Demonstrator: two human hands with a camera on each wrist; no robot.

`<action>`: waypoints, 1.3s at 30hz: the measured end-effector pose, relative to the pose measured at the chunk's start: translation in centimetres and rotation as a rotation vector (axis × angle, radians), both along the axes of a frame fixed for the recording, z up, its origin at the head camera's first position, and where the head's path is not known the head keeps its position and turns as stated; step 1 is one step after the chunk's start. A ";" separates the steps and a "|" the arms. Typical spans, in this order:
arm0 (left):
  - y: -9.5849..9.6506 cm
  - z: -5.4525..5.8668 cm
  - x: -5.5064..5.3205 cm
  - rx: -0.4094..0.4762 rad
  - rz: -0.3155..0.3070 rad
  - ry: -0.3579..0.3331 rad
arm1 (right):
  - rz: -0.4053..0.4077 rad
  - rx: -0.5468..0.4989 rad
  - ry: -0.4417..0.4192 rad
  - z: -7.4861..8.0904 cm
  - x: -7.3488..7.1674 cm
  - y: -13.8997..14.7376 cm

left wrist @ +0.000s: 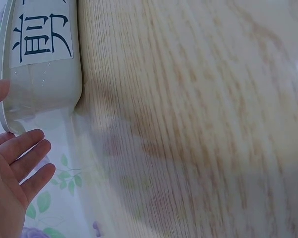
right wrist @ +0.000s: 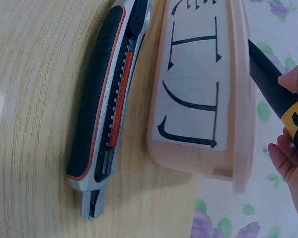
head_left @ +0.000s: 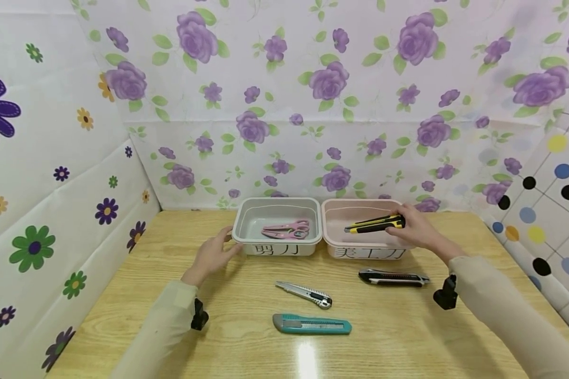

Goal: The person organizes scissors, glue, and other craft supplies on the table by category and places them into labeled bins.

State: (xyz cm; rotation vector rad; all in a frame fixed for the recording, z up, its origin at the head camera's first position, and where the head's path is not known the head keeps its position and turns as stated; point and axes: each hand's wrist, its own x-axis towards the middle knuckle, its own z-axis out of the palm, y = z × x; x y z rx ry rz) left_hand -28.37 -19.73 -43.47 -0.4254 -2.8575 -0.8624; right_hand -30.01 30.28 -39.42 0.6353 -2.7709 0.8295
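My right hand (head_left: pixel 418 227) grips a yellow-and-black utility knife (head_left: pixel 375 224) by one end, over the pink bin (head_left: pixel 334 243). In the right wrist view the fingers and thumb hold the knife's dark handle (right wrist: pixel 270 77), just beyond the bin's rim. My left hand (head_left: pixel 214 257) is at the front left corner of the grey bin (head_left: pixel 241 239). Its thumb overlaps the rim in the left wrist view, and the other fingers extend loosely beside the corner. Pink scissors (head_left: pixel 291 229) lie inside the grey bin.
On the wooden table (head_left: pixel 246 342) lie a black-and-silver utility knife (head_left: pixel 393 278), a slim silver one (head_left: pixel 305 293) and a teal one (head_left: pixel 311 324). The two labelled bins stand side by side against the flowered backdrop (head_left: pixel 289 152). Patterned sheets flank both sides.
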 end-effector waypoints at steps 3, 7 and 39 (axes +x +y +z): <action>0.0 -0.1 -0.1 -0.004 -0.003 0.008 | 0.001 0.010 0.003 -0.5 -0.3 0.0; 0.0 -0.2 0.0 -0.003 0.000 0.005 | 0.007 0.018 0.010 -0.9 -0.6 0.0; 0.1 -0.2 0.1 -0.003 -0.002 0.016 | 0.055 0.011 -0.035 -2.9 -1.8 -1.0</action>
